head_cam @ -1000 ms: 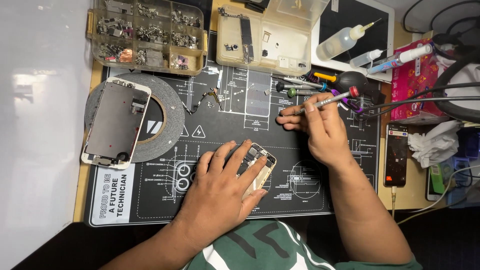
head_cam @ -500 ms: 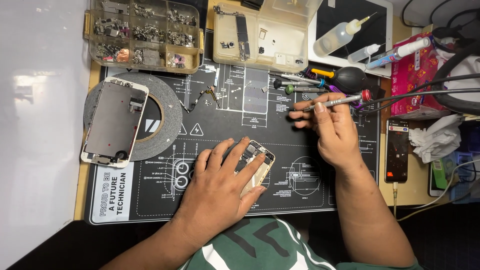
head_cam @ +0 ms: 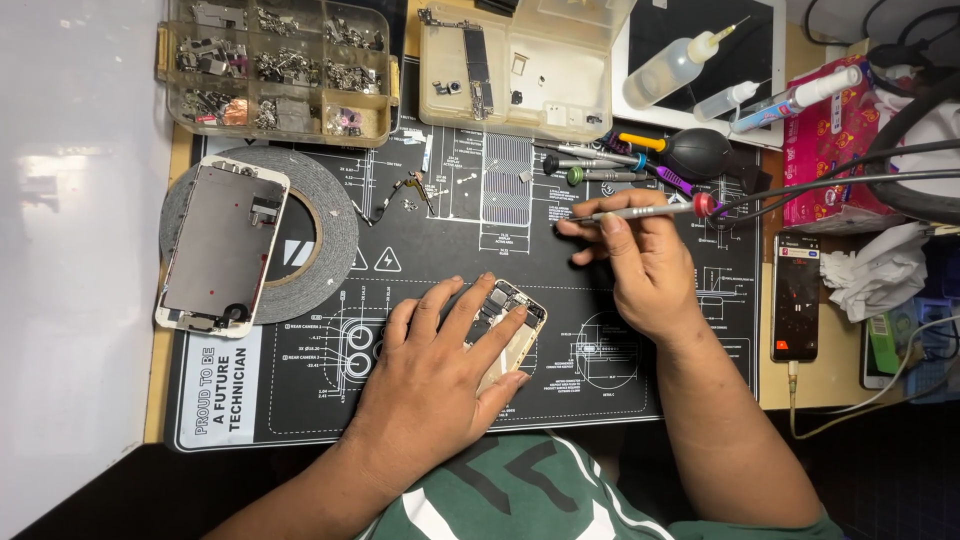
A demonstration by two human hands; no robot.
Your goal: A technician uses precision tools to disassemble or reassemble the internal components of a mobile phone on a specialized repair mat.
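My left hand point(head_cam: 440, 365) pressed flat on the opened phone point(head_cam: 505, 320); right hand point(head_cam: 640, 260) pinched the screwdriver point(head_cam: 640, 211); a slip could've scattered screws.

The left hand point(head_cam: 440, 370) hides most of the opened phone point(head_cam: 505, 325) (gold-edged).

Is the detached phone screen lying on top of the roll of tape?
Yes, the detached phone screen lies face down across the grey roll of tape, at the left of the black work mat.
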